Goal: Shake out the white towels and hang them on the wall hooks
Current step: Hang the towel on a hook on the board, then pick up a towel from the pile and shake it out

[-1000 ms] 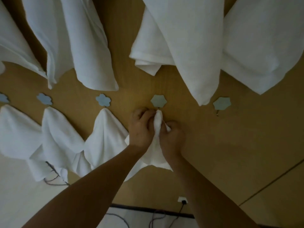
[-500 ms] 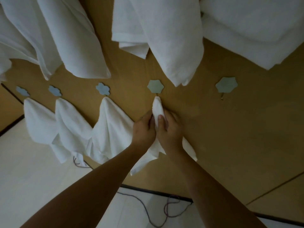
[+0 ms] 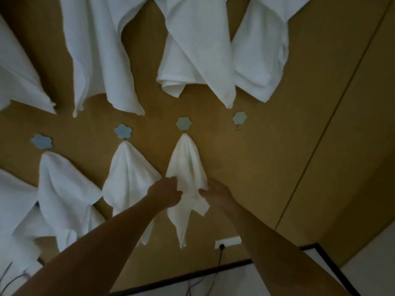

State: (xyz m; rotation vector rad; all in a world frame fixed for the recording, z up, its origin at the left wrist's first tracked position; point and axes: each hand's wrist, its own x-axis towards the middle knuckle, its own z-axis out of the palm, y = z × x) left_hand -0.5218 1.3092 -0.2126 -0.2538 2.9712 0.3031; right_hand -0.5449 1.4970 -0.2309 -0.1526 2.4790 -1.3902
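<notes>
- Since half a second ago both hands have dropped from the bunched top of the towel (image 3: 186, 167), just under its hook, to its lower sides; the towel now hangs spread from the hexagonal hook (image 3: 184, 123) at centre frame.
- The wooden wall (image 3: 267, 167) fills most of the frame, tan panelling with a dark seam running diagonally down the right side; a pale floor (image 3: 374, 274) shows at lower right, edged by a dark skirting strip.
- Large towels (image 3: 198, 50) hang in an upper row: four or five, all cut off by the top edge.
- Lower row: four small white towels visible, the leftmost cut off by the frame's left edge.
- Four hook plates show in that row: two flower-shaped at left, two hexagonal at right; the rightmost, the bare hook (image 3: 239, 118), carries nothing.
- Left hand (image 3: 165, 192) pinches the towel's left edge, fingers curled on the cloth.
- Right hand (image 3: 215, 192) holds the right edge; its fingertips are hidden behind the cloth.
- One white wall socket (image 3: 227, 242) at lower centre has a dark cable plugged in.
- Dim light blurs detail.
</notes>
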